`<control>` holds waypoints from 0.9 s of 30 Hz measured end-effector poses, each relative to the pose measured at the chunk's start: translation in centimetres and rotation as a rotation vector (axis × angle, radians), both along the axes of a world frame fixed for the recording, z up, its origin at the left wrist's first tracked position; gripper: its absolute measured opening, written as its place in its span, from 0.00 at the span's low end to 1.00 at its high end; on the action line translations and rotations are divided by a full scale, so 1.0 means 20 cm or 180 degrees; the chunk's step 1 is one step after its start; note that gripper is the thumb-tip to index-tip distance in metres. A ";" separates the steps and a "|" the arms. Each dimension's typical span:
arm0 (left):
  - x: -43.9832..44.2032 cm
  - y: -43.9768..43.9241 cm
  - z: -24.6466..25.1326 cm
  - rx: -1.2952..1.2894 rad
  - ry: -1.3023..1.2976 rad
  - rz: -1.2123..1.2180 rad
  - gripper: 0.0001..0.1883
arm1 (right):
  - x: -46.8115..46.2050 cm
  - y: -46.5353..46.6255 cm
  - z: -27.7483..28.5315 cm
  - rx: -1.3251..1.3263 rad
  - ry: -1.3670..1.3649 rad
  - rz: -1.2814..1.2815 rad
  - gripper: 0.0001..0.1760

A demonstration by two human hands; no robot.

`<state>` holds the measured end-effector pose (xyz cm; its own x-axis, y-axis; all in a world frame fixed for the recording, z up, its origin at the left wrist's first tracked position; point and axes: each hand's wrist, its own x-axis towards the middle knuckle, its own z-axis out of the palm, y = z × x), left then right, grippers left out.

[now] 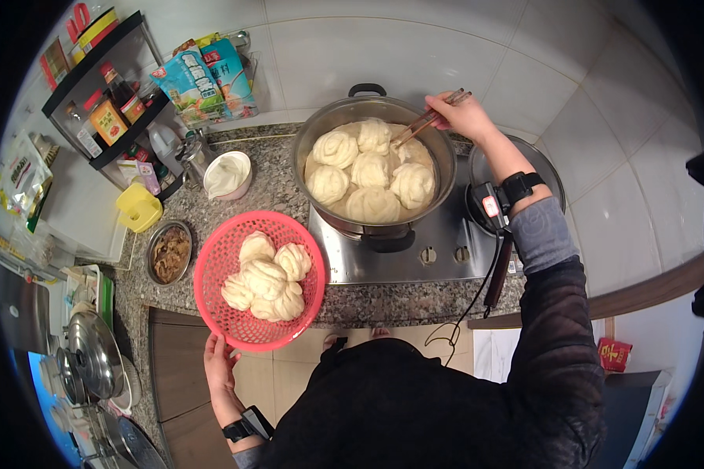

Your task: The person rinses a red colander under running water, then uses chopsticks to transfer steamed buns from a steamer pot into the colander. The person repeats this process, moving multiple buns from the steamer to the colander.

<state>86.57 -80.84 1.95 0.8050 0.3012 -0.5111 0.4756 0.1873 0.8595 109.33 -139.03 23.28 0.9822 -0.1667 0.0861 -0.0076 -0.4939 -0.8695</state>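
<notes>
My right hand grips a pair of wooden chopsticks over a large steel pot. Their tips reach down among the pale twisted steamed buns that fill the pot, close to one at the upper right; whether they pinch it I cannot tell. My left hand holds the near rim of a red plastic colander, which sits at the counter's front edge. Several more twisted buns lie heaped inside the colander.
The pot stands on a steel gas hob. Right of it are a glass lid and a dark-handled pan. Left are a white bowl, a metal bowl of brown food, a yellow plastic container and a condiment rack.
</notes>
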 end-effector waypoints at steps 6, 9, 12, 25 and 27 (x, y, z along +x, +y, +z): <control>-0.13 -0.05 -0.01 0.0129 0.0223 0.0142 0.22 | 0.04 -0.07 0.02 -0.0001 0.0074 0.0178 0.19; -0.16 -0.08 -0.01 0.0133 0.0212 0.0212 0.22 | 0.05 -0.12 0.02 -0.0048 0.0076 0.0245 0.19; -0.15 -0.11 0.00 0.0131 0.0186 0.0239 0.21 | 0.05 -0.13 -0.01 -0.0016 0.0004 0.0297 0.17; -0.19 -0.24 0.07 0.0252 0.0069 0.0113 0.21 | -0.05 -0.17 0.00 -0.0285 -0.0447 0.0339 0.15; -0.20 -0.24 0.10 0.0380 0.0107 0.0151 0.21 | -0.09 -0.20 0.02 -0.0310 -0.0457 0.0350 0.15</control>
<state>82.55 -85.57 3.86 0.7715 0.3988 -0.4957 0.4975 0.1075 0.8608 107.56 -143.07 23.68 0.9706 -0.0431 0.2369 0.1715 -0.5667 -0.8059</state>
